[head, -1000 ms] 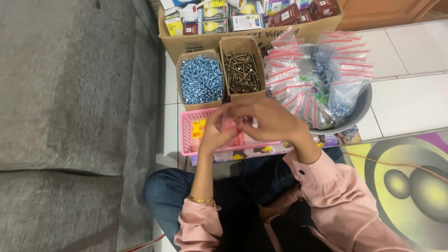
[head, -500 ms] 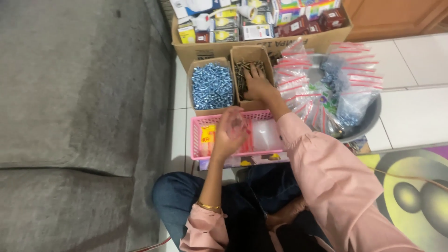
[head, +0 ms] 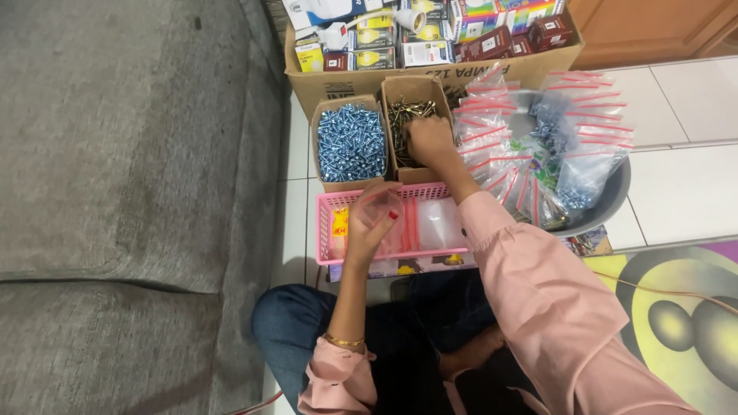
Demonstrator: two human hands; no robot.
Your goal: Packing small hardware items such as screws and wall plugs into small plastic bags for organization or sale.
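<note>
Reaching into the dark screws (head: 407, 115), the right hand (head: 429, 140) closes on a pinch. The left hand (head: 371, 223) holds a clear bag (head: 382, 211) ready over the pink basket (head: 327, 230).

Grey fabric sofa (head: 115, 192) filling the left, seat seam running across near the bottom. White tiled floor (head: 692, 100) with dark grout lines on the right and far side. Wooden cabinet front (head: 646, 31) at far right. Purple-and-yellow patterned mat (head: 676, 323) near right. Even indoor light, soft shadows.
</note>
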